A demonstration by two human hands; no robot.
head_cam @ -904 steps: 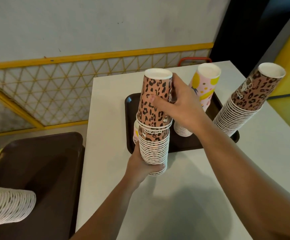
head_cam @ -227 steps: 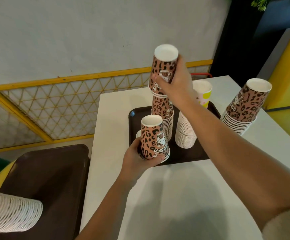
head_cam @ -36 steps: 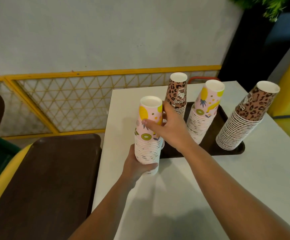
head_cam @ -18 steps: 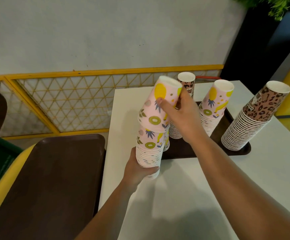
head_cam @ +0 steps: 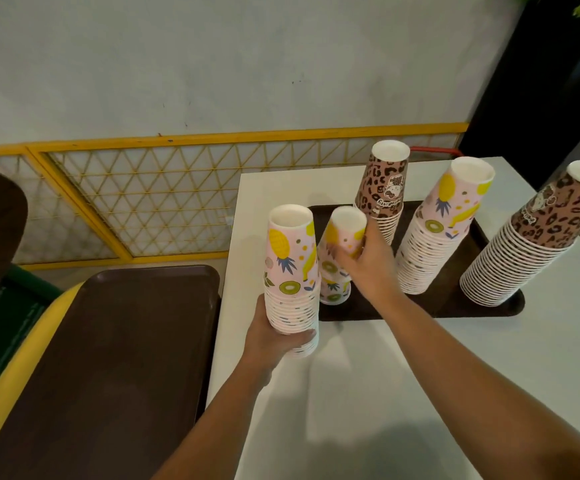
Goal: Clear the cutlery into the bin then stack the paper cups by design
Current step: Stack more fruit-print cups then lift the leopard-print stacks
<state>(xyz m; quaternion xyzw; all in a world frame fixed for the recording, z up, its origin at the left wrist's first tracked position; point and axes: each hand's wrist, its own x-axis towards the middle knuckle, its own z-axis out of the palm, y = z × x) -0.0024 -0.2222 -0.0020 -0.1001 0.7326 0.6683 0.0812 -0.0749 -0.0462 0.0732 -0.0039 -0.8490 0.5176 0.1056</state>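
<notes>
White table [head_cam: 420,393]; cup print [head_cam: 390,202] lettering illegible

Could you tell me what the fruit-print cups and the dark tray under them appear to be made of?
The fruit-print cups look like thin printed paper with a matte finish: white insides and fine rolled rims nested tightly. The dark tray seems to be moulded plastic, brown, with rounded corners, a raised lip and a dull sheen, though its material is less certain.
</notes>
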